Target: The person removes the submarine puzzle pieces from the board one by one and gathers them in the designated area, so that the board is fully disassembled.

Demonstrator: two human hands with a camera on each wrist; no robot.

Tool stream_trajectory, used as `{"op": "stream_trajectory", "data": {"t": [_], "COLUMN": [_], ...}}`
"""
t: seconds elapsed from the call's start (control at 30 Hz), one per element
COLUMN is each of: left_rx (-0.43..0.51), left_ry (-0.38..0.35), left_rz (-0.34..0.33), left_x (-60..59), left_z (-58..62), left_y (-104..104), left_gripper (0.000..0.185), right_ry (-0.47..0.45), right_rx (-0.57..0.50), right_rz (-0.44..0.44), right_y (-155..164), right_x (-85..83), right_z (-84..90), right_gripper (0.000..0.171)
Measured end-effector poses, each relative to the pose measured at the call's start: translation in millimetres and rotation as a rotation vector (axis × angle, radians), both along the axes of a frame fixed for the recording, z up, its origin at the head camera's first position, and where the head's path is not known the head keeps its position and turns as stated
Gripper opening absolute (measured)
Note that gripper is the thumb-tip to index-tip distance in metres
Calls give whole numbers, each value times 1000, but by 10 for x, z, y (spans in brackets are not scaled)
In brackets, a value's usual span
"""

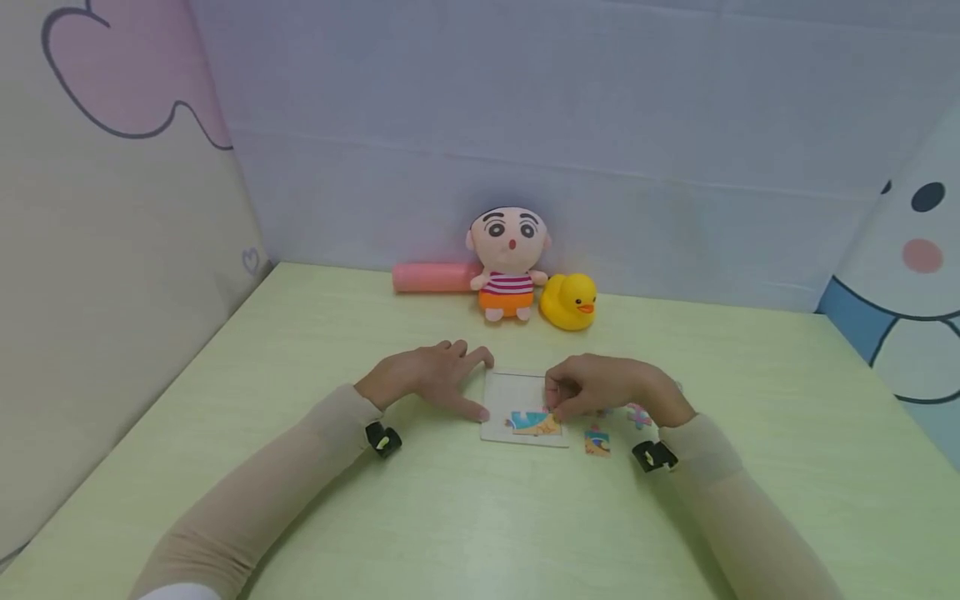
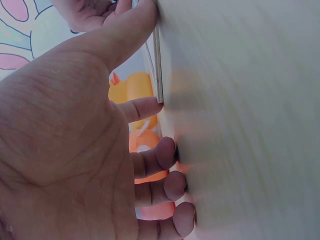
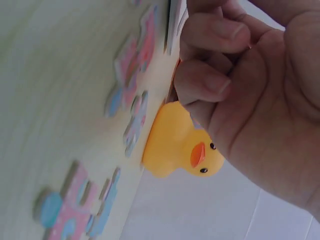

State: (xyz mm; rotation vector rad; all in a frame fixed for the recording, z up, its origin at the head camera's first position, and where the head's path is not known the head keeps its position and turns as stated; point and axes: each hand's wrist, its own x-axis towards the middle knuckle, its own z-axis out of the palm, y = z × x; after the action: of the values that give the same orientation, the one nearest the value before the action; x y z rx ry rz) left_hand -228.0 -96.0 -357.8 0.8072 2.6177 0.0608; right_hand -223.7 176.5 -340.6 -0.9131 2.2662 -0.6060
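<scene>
A pale puzzle tray [image 1: 517, 388] lies flat on the table, with joined beach-picture puzzle pieces [image 1: 531, 423] along its lower part. My left hand [image 1: 442, 377] rests at the tray's left side, thumb and index finger spread against its edge. In the left wrist view, the other fingers of the left hand [image 2: 75, 135] touch the tabletop. Over the tray's right side, my right hand [image 1: 600, 383] pinches a puzzle piece, mostly hidden by its fingertips. In the right wrist view, the right hand [image 3: 250, 80] has curled fingers; its fingertips' contact is out of sight.
Right of the tray lie a wave-picture piece [image 1: 597, 442] and a pink-and-blue piece [image 1: 638, 416], with several others under the right hand. Behind stand a plush doll [image 1: 508, 262], a yellow rubber duck [image 1: 570, 302] and a pink cylinder [image 1: 433, 277], close to the back wall.
</scene>
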Motion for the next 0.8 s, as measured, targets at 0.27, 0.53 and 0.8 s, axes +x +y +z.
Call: {"op": "stream_trajectory", "data": {"t": [0.27,0.53,0.8], "left_rx": [1,3,-9], "left_ry": [8,-1,8], "left_rz": [-12,-6,-11], "left_x": [-10,-2,-14], "left_z": [-11,-13,-8], "left_y": [1,1,1], "left_gripper": [77,77,77], "right_ry": [71,84,90], "right_rx": [0,-6,28], "right_rz": [13,17,11], "right_y": [-198,-280,-310], "right_x": [73,122,150], "right_z": [-25,-28,-34], "right_gripper": [9,9,15]}}
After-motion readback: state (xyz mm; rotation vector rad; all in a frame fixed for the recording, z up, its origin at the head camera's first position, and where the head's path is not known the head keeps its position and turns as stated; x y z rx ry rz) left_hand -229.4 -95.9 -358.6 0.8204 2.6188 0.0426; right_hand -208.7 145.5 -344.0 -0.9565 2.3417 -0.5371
